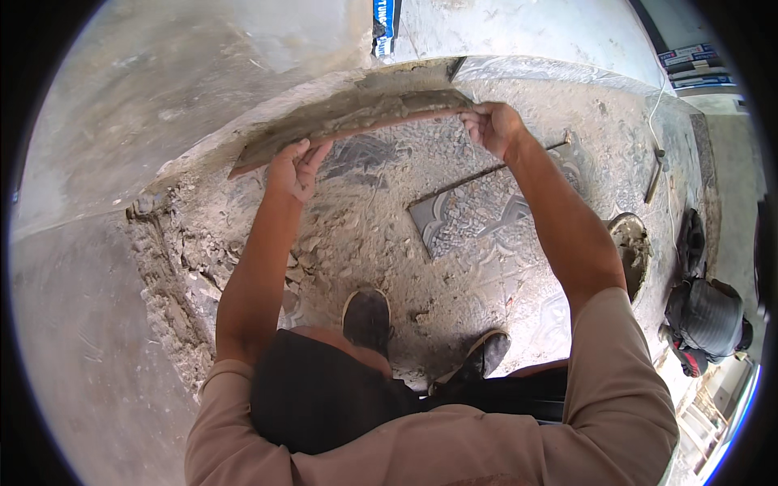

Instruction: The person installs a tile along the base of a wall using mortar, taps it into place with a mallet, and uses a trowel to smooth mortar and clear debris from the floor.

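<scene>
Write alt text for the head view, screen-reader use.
A person's left hand and right hand grip a long, narrow mortar-coated strip near the base of a wall. Below, a gravel-scattered patterned tile shows on the debris-strewn floor, ahead of two dark shoes.

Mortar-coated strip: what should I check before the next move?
1. Left hand grip on the mortar-coated strip: ok, holding its near edge toward the left end.
2. Right hand grip: ok, at the strip's right end.
3. Mortar along the strip: ok, spread lengthwise, though lumpy.
4. Strip touching the wall: cannot tell.
5. Clear floor around the shoes: not ok, rubble is scattered there.
</scene>
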{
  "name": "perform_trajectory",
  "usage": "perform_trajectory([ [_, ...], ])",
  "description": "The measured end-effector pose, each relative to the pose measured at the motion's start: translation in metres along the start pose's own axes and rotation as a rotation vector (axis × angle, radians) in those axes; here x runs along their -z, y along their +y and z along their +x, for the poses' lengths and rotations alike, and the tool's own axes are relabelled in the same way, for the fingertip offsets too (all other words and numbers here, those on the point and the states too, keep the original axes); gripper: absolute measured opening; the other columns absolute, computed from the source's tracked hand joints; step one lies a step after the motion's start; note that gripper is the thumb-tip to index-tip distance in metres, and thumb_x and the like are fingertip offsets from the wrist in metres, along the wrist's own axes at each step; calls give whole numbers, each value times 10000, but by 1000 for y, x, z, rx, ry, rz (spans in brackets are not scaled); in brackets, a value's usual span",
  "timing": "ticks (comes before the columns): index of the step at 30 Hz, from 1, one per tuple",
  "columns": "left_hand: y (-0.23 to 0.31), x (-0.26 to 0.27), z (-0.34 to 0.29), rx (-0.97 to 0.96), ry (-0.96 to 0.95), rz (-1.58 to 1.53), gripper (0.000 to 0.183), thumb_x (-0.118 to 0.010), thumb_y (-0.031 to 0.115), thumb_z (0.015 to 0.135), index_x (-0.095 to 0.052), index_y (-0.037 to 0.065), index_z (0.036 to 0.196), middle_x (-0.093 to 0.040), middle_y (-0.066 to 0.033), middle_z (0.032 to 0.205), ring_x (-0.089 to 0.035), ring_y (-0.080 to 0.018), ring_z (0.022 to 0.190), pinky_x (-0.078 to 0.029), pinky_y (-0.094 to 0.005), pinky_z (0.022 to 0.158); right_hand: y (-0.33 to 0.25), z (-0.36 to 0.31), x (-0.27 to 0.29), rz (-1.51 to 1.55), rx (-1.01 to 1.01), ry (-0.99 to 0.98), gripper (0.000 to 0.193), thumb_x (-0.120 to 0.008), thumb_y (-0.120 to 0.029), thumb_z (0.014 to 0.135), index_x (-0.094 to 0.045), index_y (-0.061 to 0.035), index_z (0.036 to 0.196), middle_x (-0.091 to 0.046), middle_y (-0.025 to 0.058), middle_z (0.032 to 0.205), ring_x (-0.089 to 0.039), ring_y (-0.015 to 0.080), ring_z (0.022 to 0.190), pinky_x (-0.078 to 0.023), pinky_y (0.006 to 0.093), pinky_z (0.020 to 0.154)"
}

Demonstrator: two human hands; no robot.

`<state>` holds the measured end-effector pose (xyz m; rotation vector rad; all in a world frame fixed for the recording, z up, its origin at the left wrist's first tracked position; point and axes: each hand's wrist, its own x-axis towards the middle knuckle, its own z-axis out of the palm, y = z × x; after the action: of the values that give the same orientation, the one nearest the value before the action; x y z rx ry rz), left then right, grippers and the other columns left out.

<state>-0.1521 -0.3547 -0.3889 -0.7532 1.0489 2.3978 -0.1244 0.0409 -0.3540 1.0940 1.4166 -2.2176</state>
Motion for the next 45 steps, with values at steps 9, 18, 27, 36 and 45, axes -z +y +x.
perform_trajectory([
  [9, 20, -40, 32, 24, 53, -138, 207, -475, -86, 960, -438, -151, 1154, -531, -362, 1263, -573, -491, 1221, -558, -507, 1055, -43, 50, -27, -134, -41, 151, 306, -424, -115, 1023, -676, 43, 953, -734, 130, 812, -688, 169, 649, -569, 268, 511],
  [18, 46, -68, 42, 81, 161, -107, 341, -479, -71, 973, -338, -127, 1278, -435, -352, 1339, -517, -562, 1234, -547, -603, 1022, -35, 45, -51, -15, 230, 177, 220, -480, -134, 1059, -628, 25, 1021, -741, 151, 823, -706, 203, 618, -603, 290, 535],
  [27, 27, -43, 48, -80, 56, 346, 687, -648, 338, 995, -307, -27, 1466, -445, -276, 1436, -559, -440, 1270, -527, -555, 1049, 44, 55, -74, 119, 357, 266, 853, -769, -196, 904, -253, 103, 1513, -589, 246, 1323, -609, 313, 1179, -406, 445, 1154],
  [36, 58, 31, 64, -326, 90, 340, 858, -834, 472, 812, -451, -13, 1408, -539, -182, 1360, -591, -334, 1193, -574, -443, 996, 56, 93, -92, 78, 451, 285, 916, -845, -257, 839, -318, 115, 1490, -494, 246, 1451, -484, 345, 1348, -414, 463, 1142],
  [45, 56, 31, 66, -343, 182, 368, 729, -765, 440, 890, -485, -36, 1367, -554, -198, 1347, -585, -364, 1212, -583, -466, 997, 50, 98, -96, 434, 434, 204, 856, -826, -51, 830, -298, 118, 1482, -511, 226, 1420, -496, 267, 1267, -428, 369, 1105],
])
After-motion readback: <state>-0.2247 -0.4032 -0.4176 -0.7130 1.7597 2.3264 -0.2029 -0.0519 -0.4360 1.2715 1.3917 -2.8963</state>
